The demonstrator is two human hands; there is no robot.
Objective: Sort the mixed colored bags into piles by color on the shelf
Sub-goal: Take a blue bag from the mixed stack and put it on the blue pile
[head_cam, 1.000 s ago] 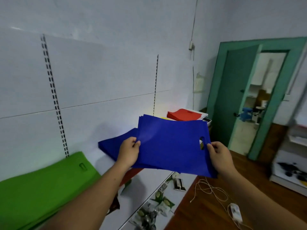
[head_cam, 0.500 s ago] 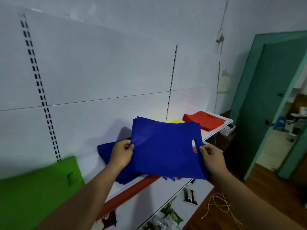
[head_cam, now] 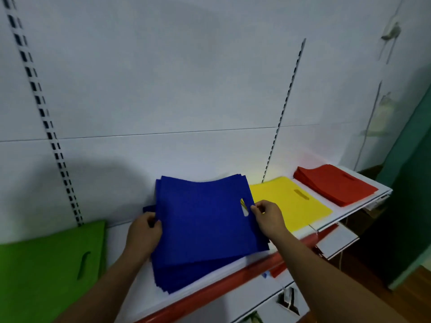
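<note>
I hold a stack of blue bags (head_cam: pixel 205 215) low over the blue pile (head_cam: pixel 186 276) on the white shelf (head_cam: pixel 130 306). My left hand (head_cam: pixel 143 234) grips the stack's left edge. My right hand (head_cam: pixel 268 216) pinches its right edge beside the handle cut-out. Along the shelf lie a green pile (head_cam: pixel 46 264) at the left, a yellow pile (head_cam: pixel 289 201) to the right of the blue, and a red pile (head_cam: pixel 333 183) at the far right.
A white slotted wall panel (head_cam: pixel 163 89) backs the shelf. The shelf front has a red edge strip (head_cam: pixel 233 280). Lower white shelves (head_cam: pixel 335 243) sit beneath. A green door frame (head_cam: pixel 410 183) stands at the right, over a wooden floor.
The blue stack came down and toward the wall, onto the blue pile. My view turned left and down toward the shelf, so the yellow and red piles now show fully.
</note>
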